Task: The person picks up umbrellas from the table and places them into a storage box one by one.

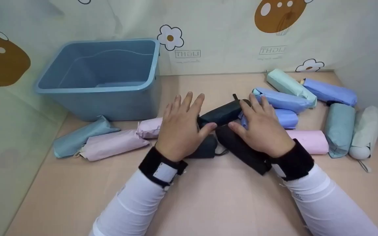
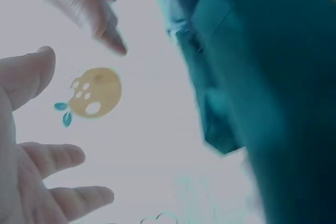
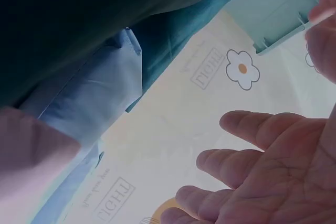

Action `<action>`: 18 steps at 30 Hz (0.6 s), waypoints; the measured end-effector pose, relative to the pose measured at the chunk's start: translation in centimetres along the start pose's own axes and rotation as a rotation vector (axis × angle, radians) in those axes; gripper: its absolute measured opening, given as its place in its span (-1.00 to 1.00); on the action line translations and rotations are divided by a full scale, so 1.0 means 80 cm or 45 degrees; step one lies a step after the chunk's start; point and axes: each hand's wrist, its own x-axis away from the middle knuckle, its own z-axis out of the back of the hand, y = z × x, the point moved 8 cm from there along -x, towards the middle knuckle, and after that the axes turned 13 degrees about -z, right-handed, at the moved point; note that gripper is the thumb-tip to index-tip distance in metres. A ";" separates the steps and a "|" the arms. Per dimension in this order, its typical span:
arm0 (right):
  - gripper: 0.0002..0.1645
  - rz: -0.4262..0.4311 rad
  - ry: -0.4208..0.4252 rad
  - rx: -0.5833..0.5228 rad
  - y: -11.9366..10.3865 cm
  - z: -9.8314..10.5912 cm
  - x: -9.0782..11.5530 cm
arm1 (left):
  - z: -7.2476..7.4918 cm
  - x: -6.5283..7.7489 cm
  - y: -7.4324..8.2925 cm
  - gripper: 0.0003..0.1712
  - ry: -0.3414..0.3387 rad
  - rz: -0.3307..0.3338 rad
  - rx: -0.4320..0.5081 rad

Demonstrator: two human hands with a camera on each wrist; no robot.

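Note:
My left hand (image 1: pixel 180 131), its fingers spread and straight, is over the left end of a group of dark folded umbrellas. My right hand (image 1: pixel 264 131) is also spread, over the group's right side. Between them lies a dark green-black folded umbrella (image 1: pixel 221 113). A black umbrella (image 1: pixel 241 147) slants below my right thumb, and another dark umbrella (image 1: pixel 205 147) is partly hidden by my left hand. Neither hand grips anything; whether they touch the umbrellas I cannot tell. Beyond my right hand lie a blue umbrella (image 1: pixel 285 118), another blue umbrella (image 1: pixel 284 100) and a pink umbrella (image 1: pixel 310 141).
A blue plastic bin (image 1: pixel 110 105) stands at the back left. Before it lie a teal umbrella (image 1: pixel 80 136) and pale pink umbrella (image 1: pixel 115 144). At right are a mint umbrella (image 1: pixel 289 85), blue umbrella (image 1: pixel 331 91), grey-green umbrella (image 1: pixel 340 129) and pale grey umbrella (image 1: pixel 367 131). Patterned cloth walls surround the table.

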 end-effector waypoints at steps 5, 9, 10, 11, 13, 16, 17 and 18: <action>0.00 0.021 -0.033 0.013 0.011 -0.006 0.014 | 0.042 0.016 -0.034 -0.18 0.173 -0.047 -0.021; -0.04 0.060 -0.029 0.057 0.018 -0.008 0.027 | 0.077 0.031 -0.071 -0.32 0.355 -0.106 -0.111; -0.05 0.068 -0.032 0.073 0.019 -0.009 0.031 | 0.084 0.034 -0.082 -0.34 0.386 -0.102 -0.134; -0.05 0.075 -0.038 0.088 0.020 -0.010 0.034 | 0.092 0.038 -0.094 -0.34 0.410 -0.089 -0.159; -0.05 0.082 -0.059 0.108 0.020 -0.011 0.039 | 0.104 0.043 -0.119 -0.33 0.421 -0.030 -0.195; -0.02 0.083 -0.093 0.124 0.019 -0.010 0.045 | 0.115 0.049 -0.155 -0.29 0.376 0.096 -0.219; -0.01 0.084 -0.099 0.125 0.018 -0.010 0.046 | 0.117 0.051 -0.165 -0.28 0.351 0.133 -0.221; -0.01 0.086 -0.101 0.125 0.017 -0.009 0.047 | 0.117 0.052 -0.174 -0.28 0.326 0.167 -0.218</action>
